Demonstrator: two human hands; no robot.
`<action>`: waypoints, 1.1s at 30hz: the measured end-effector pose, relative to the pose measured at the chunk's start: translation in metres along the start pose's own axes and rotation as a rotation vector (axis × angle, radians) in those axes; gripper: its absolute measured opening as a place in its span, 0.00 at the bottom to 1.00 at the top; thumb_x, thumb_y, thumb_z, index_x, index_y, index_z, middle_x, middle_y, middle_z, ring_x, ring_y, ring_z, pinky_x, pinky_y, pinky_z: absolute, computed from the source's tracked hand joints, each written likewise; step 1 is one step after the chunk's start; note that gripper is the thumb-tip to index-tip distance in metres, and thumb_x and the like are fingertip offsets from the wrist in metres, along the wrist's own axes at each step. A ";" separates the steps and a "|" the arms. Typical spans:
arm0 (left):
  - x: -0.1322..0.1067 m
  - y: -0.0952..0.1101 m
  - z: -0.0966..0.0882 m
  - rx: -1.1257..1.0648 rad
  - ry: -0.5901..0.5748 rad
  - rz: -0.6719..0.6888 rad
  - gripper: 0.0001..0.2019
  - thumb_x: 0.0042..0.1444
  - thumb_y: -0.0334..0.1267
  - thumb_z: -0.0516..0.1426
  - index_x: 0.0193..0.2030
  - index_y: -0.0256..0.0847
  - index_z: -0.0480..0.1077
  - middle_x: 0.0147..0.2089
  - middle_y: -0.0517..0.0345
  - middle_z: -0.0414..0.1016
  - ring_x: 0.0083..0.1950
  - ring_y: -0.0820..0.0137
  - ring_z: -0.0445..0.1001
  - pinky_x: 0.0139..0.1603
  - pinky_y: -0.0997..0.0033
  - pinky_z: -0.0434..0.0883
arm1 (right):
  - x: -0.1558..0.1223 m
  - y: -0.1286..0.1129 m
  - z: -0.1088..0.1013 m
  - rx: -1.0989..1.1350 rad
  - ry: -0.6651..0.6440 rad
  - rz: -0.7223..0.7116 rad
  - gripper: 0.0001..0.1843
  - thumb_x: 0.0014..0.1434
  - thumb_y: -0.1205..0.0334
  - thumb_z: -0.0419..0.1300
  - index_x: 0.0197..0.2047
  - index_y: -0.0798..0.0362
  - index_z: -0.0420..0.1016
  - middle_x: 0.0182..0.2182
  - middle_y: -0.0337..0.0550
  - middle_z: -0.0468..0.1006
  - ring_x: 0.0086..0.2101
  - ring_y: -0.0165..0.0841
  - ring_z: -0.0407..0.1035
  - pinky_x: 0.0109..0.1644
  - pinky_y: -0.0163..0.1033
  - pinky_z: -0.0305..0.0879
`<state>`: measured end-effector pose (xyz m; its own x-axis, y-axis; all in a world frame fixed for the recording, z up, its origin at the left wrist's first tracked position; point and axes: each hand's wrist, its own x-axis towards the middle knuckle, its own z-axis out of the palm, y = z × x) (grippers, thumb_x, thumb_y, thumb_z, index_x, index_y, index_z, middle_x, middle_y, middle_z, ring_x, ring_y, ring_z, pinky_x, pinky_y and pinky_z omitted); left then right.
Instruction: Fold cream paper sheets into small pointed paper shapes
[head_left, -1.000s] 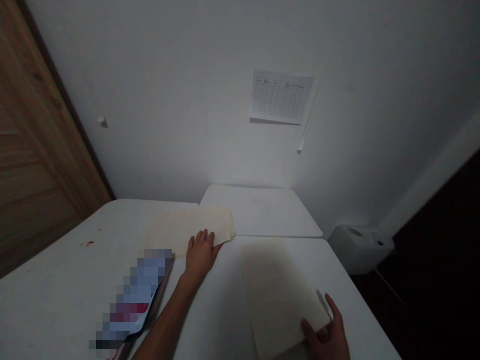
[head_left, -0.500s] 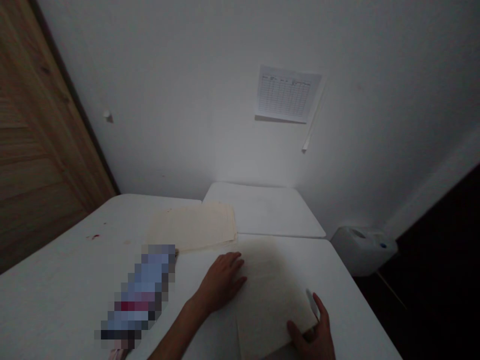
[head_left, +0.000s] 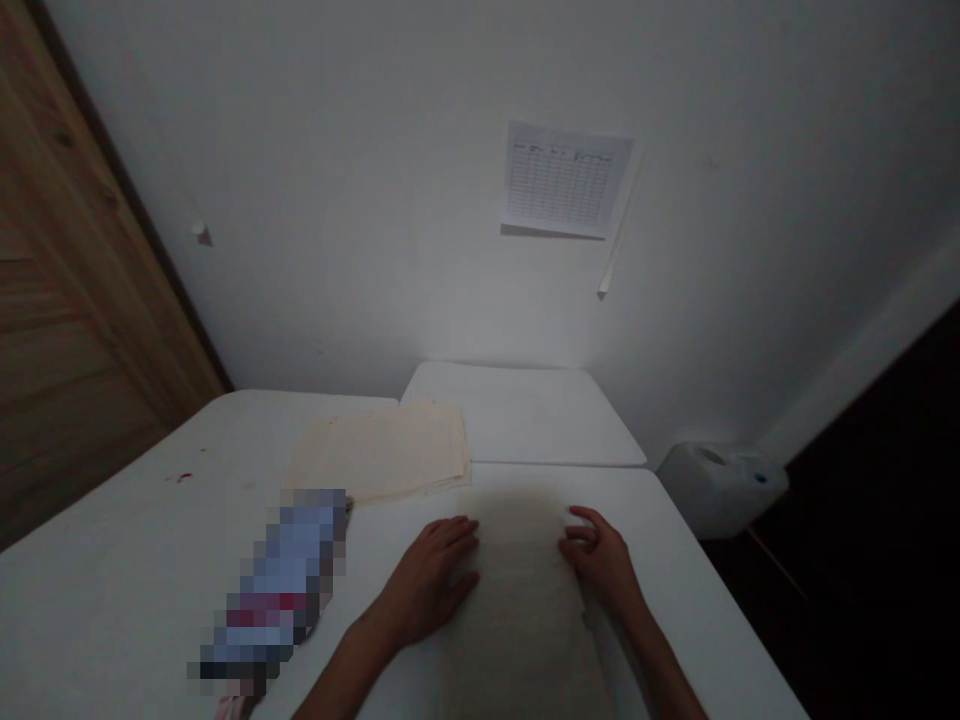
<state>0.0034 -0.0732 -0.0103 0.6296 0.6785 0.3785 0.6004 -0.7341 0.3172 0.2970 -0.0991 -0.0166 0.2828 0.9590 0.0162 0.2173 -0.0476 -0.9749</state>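
Note:
A long off-white piece of cloth (head_left: 525, 610) lies on the white table between my two hands; its near end runs out of the bottom of the view. My left hand (head_left: 431, 585) rests at its left edge, fingers stretched out and thumb apart. At the upper right edge is my right hand (head_left: 604, 560), fingers bent but apart, tips touching or just beside the cloth. Farther left lies a flat stack of cream cloth-like sheets (head_left: 382, 450), slightly uneven at the right side.
A blurred-out bluish object (head_left: 281, 580) lies left of my left hand. The white table (head_left: 112, 560) meets a second white tabletop (head_left: 532, 410) by the wall. A printed sheet (head_left: 562, 180) hangs there. A white plastic container (head_left: 720, 490) stands beyond the right edge.
My right hand has moved from the cloth's lower right up along its right side. The cloth's right edge now lies farther left, and the cloth looks narrower. My left hand shifted slightly left.

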 end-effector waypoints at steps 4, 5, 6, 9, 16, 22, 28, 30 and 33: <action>-0.007 -0.001 0.002 -0.020 0.066 -0.032 0.20 0.58 0.38 0.57 0.57 0.42 0.66 0.62 0.47 0.67 0.63 0.56 0.64 0.61 0.49 0.65 | 0.008 0.001 0.006 0.030 -0.091 -0.053 0.27 0.45 0.56 0.67 0.49 0.53 0.69 0.29 0.42 0.80 0.26 0.36 0.74 0.30 0.37 0.68; -0.008 -0.001 0.003 -0.034 0.095 -0.055 0.20 0.59 0.39 0.57 0.58 0.43 0.65 0.62 0.47 0.67 0.62 0.56 0.65 0.60 0.50 0.66 | 0.008 0.002 0.006 0.054 -0.092 -0.056 0.27 0.46 0.55 0.67 0.48 0.53 0.69 0.30 0.42 0.80 0.27 0.36 0.74 0.30 0.37 0.68; -0.008 -0.001 0.003 -0.051 0.134 -0.091 0.21 0.59 0.40 0.57 0.59 0.43 0.64 0.61 0.47 0.68 0.61 0.57 0.66 0.60 0.51 0.66 | 0.007 0.002 0.005 0.081 -0.084 -0.057 0.26 0.46 0.54 0.68 0.48 0.53 0.69 0.30 0.43 0.81 0.28 0.36 0.75 0.31 0.37 0.68; -0.005 -0.001 0.004 -0.137 0.291 -0.284 0.19 0.60 0.44 0.56 0.56 0.41 0.66 0.53 0.46 0.73 0.50 0.59 0.74 0.50 0.56 0.72 | 0.005 0.003 0.004 0.162 -0.051 -0.041 0.26 0.46 0.52 0.69 0.46 0.54 0.70 0.33 0.45 0.81 0.30 0.37 0.75 0.33 0.38 0.69; 0.004 0.006 -0.001 -0.561 0.341 -0.623 0.17 0.52 0.50 0.60 0.40 0.37 0.74 0.28 0.58 0.75 0.24 0.71 0.68 0.25 0.73 0.66 | 0.003 -0.002 0.011 0.298 0.041 -0.043 0.27 0.42 0.50 0.72 0.42 0.53 0.71 0.32 0.43 0.80 0.31 0.36 0.75 0.34 0.36 0.70; 0.005 0.005 -0.004 -0.854 0.364 -0.718 0.16 0.46 0.50 0.64 0.27 0.37 0.74 0.19 0.64 0.67 0.18 0.76 0.60 0.19 0.77 0.56 | 0.002 -0.001 0.014 0.291 -0.007 -0.041 0.30 0.42 0.46 0.72 0.44 0.55 0.72 0.36 0.48 0.81 0.34 0.39 0.76 0.37 0.39 0.71; 0.005 0.000 -0.004 -0.941 0.382 -0.758 0.19 0.43 0.52 0.66 0.29 0.36 0.73 0.18 0.65 0.65 0.18 0.77 0.59 0.18 0.78 0.56 | -0.005 -0.005 0.013 0.243 -0.191 -0.011 0.25 0.47 0.46 0.70 0.42 0.55 0.76 0.38 0.52 0.82 0.38 0.43 0.76 0.42 0.45 0.71; 0.005 0.002 -0.008 -0.983 0.384 -0.767 0.19 0.42 0.52 0.66 0.29 0.36 0.74 0.19 0.64 0.66 0.17 0.77 0.59 0.18 0.78 0.55 | -0.007 -0.006 0.013 0.228 -0.207 -0.021 0.23 0.47 0.45 0.69 0.40 0.55 0.77 0.38 0.51 0.82 0.38 0.43 0.76 0.42 0.44 0.71; 0.006 0.004 -0.013 -1.030 0.382 -0.784 0.19 0.41 0.52 0.67 0.29 0.36 0.74 0.21 0.62 0.70 0.17 0.78 0.59 0.17 0.79 0.55 | -0.008 -0.007 0.014 0.195 -0.202 -0.027 0.23 0.47 0.43 0.69 0.37 0.54 0.77 0.35 0.48 0.82 0.36 0.42 0.76 0.39 0.43 0.72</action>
<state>0.0033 -0.0720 0.0046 0.0170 0.9991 -0.0392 -0.0109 0.0393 0.9992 0.2807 -0.1023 -0.0132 0.0834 0.9964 0.0178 0.0325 0.0152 -0.9994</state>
